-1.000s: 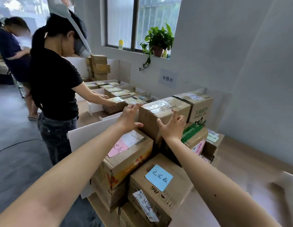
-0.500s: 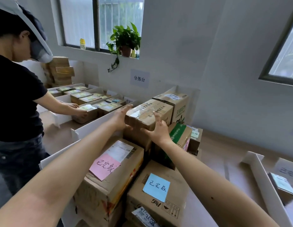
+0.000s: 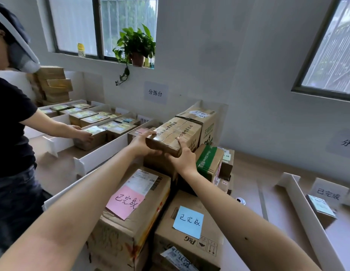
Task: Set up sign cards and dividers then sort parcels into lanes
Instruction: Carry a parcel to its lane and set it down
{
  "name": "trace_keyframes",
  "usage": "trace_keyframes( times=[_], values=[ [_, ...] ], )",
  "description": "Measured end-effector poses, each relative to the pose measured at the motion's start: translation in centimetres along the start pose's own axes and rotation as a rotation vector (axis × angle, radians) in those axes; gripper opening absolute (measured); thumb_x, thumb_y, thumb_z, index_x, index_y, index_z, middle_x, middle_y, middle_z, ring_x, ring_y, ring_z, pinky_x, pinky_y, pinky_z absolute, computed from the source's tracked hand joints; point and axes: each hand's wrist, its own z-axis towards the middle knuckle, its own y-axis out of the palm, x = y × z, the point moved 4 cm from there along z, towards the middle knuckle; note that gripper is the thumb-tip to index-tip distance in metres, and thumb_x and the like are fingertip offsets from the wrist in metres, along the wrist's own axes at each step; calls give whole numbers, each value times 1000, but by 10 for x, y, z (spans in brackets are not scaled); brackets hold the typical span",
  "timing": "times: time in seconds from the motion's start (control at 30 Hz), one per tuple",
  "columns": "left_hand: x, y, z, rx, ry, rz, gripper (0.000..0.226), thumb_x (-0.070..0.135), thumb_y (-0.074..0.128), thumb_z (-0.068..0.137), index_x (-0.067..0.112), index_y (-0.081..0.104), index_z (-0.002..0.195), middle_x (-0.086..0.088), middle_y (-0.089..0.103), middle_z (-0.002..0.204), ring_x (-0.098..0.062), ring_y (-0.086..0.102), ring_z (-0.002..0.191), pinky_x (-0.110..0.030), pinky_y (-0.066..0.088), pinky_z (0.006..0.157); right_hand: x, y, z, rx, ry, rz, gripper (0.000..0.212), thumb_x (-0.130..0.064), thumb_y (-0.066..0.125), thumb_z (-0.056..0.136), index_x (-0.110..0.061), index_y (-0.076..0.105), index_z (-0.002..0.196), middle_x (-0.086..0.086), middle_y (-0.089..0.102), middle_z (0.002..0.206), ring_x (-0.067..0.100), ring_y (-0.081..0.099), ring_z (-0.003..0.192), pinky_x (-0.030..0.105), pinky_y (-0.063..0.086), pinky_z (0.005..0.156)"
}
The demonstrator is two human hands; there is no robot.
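Taped parcel [image 3: 173, 136]: brown cardboard, matt, wrapped w/ clear tape that's glossy & wrinkled, catching light. P&G box [image 3: 189, 249]: plain corrugated cardboard, dull, a bit scuffed; blue note [image 3: 188, 222] on it is matt paper. Pink note [image 3: 125, 202]: same matt paper, beside a white printed label [image 3: 143, 182], smooth paper. Green-banded box [image 3: 208, 163]: cardboard w/ smooth printed finish. Dividers [image 3: 103, 154]: white sheet, smooth, matt; plastic or foam board, can't tell. Tabletop [image 3: 248, 173]: pale wood-look, smooth, low sheen. Wall sign [image 3: 155, 92]: thin white paper, matt. Plant pot [image 3: 138, 59]: reddish-brown, looks like clay, matt.
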Motion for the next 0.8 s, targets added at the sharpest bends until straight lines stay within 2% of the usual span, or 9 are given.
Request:
trace_keyframes(
  times=[0.17, 0.27, 0.47, 0.6, 0.63, 0.73, 0.8],
  values=[
    [-1, -2, -6, 51, 3, -47, 88, 30, 88, 62, 26, 45, 138, -2, 39, 147, -24, 34, 136, -42, 32, 112, -9, -6, -3, 34, -11, 56, 77, -36, 73, 82, -12, 37, 147, 15, 48, 143, 29, 42, 134, 32, 31, 111],
    [9, -9, -11, 107, 39, 23, 84, 32, 87, 63, 28, 47, 137, -5, 44, 141, -26, 39, 130, -43, 36, 109, -12, -7, -5, 60, -14, 80, 79, -39, 74, 81, -10, 39, 145, 13, 49, 142, 28, 43, 133, 33, 33, 111],
    [32, -14, -19, 161, 146, 110, 78, 20, 81, 72, 33, 43, 139, -7, 50, 137, -29, 48, 123, -43, 45, 101, -17, -23, -4, 171, -26, 187, 76, -37, 75, 80, -12, 41, 144, 10, 52, 140, 25, 48, 130, 32, 36, 109],
    [54, -14, -24, 206, 227, 61, 85, 2, 70, 77, 33, 28, 144, -10, 50, 135, -28, 49, 121, -38, 47, 95, -17, -42, -4, 264, -40, 307, 71, -35, 75, 81, -15, 43, 142, 5, 53, 139, 18, 48, 127, 23, 33, 104],
    [62, -15, -25, 216, 246, 42, 85, -2, 67, 78, 31, 26, 145, -10, 49, 135, -28, 48, 122, -39, 46, 94, -16, -47, -4, 277, -42, 328, 71, -36, 74, 82, -17, 43, 143, 4, 53, 138, 15, 49, 123, 23, 35, 104],
    [86, -18, -30, 252, 327, 0, 80, -5, 65, 79, 28, 32, 144, -11, 51, 131, -28, 49, 120, -40, 45, 96, -10, -59, -2, 314, -59, 387, 74, -43, 74, 79, -20, 43, 143, 4, 55, 132, 16, 51, 117, 39, 47, 102],
    [101, -17, -35, 244, 379, 7, 74, -6, 63, 81, 26, 36, 143, -11, 49, 131, -26, 46, 120, -29, 39, 95, -3, -66, -2, 333, -42, 438, 76, -45, 76, 76, -22, 44, 141, 3, 57, 128, 19, 54, 116, 37, 51, 97]
  ],
)
